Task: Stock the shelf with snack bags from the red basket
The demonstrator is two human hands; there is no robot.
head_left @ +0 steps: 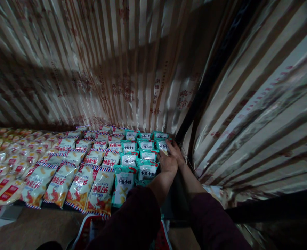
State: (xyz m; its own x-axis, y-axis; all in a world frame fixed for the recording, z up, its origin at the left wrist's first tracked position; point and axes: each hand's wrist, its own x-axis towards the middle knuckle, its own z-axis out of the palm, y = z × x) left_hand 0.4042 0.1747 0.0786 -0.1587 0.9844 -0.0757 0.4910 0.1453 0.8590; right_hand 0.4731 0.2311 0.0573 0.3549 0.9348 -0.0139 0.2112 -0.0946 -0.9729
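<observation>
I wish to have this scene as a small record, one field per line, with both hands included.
left hand: at the lower edge of a teal packet
right hand: fingers at that packet's right side
grip: firmness cannot be told
other teal packets: in rows, mostly left of the hands
striped-edge packets: left of the teal ones
wrapped round snacks: farthest left
red basket: below the display's front edge, partly hidden by a sleeve
backdrop: creased printed sheeting

Pleated curtain (pixel 111 69), apparently dark post (pixel 193 113).
</observation>
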